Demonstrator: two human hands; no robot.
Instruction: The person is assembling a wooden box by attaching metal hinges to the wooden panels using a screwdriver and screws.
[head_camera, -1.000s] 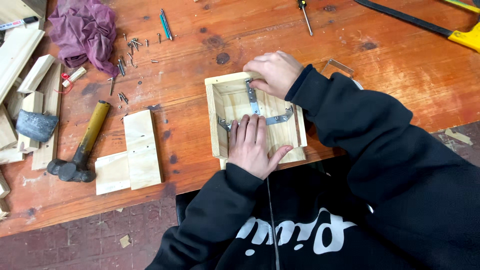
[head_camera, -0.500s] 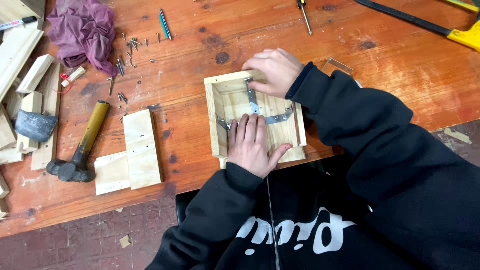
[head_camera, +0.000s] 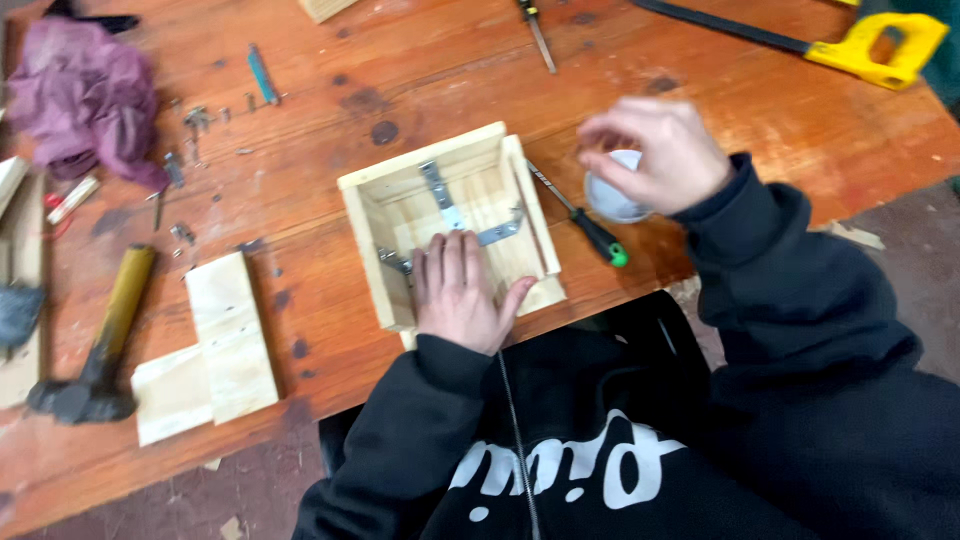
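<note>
Worn orange wood forms the counter (head_camera: 330, 60), strewn with tools and offcuts. An open wooden box (head_camera: 450, 215) is set near its front edge, with thin metal brackets (head_camera: 440, 195) laid across its floor. The left hand (head_camera: 462, 292) is pressed flat on the box floor at the near side, fingers together and straight, closed on nothing, the fingertips touching the bracket ends. The right hand (head_camera: 655, 150) is held just above the counter to the right of the box, well clear of its wall, its fingers curled around a small white round thing (head_camera: 615, 195), probably a cup or tub; the view is blurred there, so no more can be made out. Between box and right hand a screwdriver (head_camera: 580, 215) with a black and green handle is seen, its long axis running diagonally from the box's right wall toward the front edge, handle end nearer the body. It lies closer to the right hand than to the left. Further off, a hammer (head_camera: 100, 345) and pale boards (head_camera: 215, 345) are placed at the left, scattered screws (head_camera: 190, 120) and a purple rag (head_camera: 85, 95) beyond them, a yellow-handled saw (head_camera: 850, 45) at the far right.
</note>
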